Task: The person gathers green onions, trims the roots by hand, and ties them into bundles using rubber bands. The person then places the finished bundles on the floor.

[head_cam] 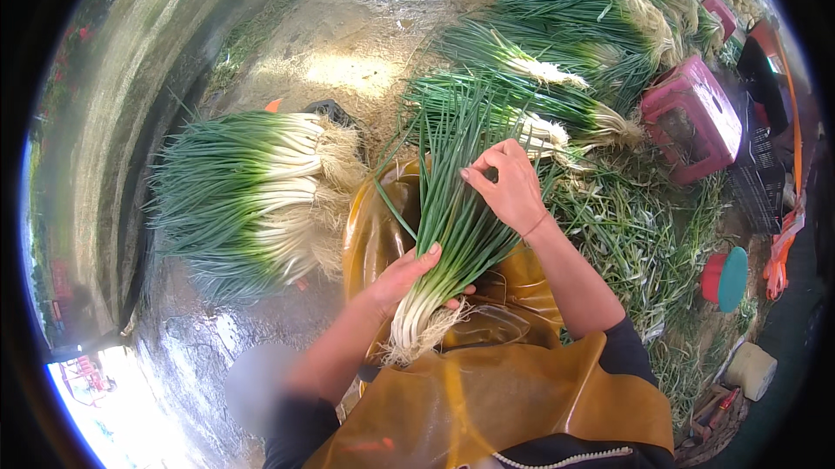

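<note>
A bunch of green onions (pixel 450 247) lies slanted over my lap, its white stems and pale roots towards me and its leaves pointing away. My left hand (pixel 408 271) is wrapped around the lower part of the bunch, thumb on top and fingertips showing on the far side. Over the leaves is my right hand (pixel 512 185), its thumb and forefinger pinched together; whether a leaf is between them I cannot tell. A translucent amber waterproof apron (pixel 496 384) covers my front and legs.
Left of me lies a large pile of green onions (pixel 261 195), roots inward. More bunches (pixel 574 19) spread ahead right. Loose stripped leaves (pixel 633 234) litter the ground at right. Beyond them are a pink plastic stool (pixel 698 120), a black crate (pixel 753 169) and a white tub (pixel 750 371).
</note>
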